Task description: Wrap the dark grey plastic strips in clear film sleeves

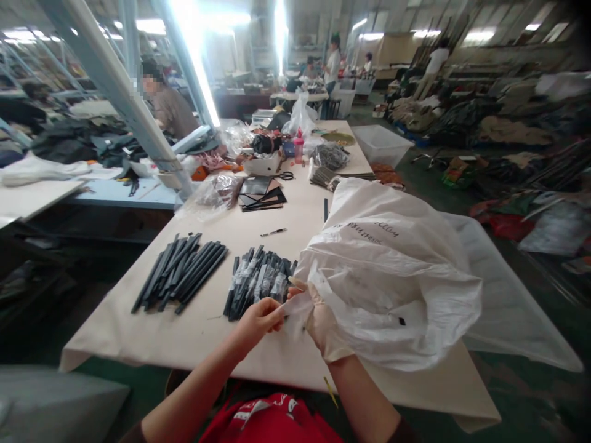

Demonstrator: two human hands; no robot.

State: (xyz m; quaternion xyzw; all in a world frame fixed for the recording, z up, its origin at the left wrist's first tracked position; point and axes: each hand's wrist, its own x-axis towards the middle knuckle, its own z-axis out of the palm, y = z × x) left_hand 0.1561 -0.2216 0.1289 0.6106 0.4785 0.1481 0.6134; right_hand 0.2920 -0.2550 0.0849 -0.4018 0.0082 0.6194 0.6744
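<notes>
White plastic bag [392, 246], bulky and crumpled, on the right side of the long pale surface [152, 341]; dark handwriting across its upper part, a small black patch low on the near side. Translucent plastic [517, 314] beyond the bag, out past the right edge; sheet or bin, cannot tell. Left of centre, a loose pile of dark strips [180, 274], roughly side by side, some lying across others. Between that pile and the bag, a second batch, the wrapped strips [258, 280], clear film about their middles; right end close against the bag. Farther up the surface, dark flat pieces [262, 195] in an uneven stack. Hands both at the bag's near left corner: right hand [325, 326], in a pale glove, clenched on gathered plastic of the bag; left hand [263, 317], bare, thumb and fingers pinching a translucent piece [298, 304] that runs across to the right hand. Whether this piece belongs to the bag, cannot tell. Scissors [286, 176] beyond the flat pieces. Smallest noted: pen [274, 232], lying alone mid-surface, beyond the wrapped strips
</notes>
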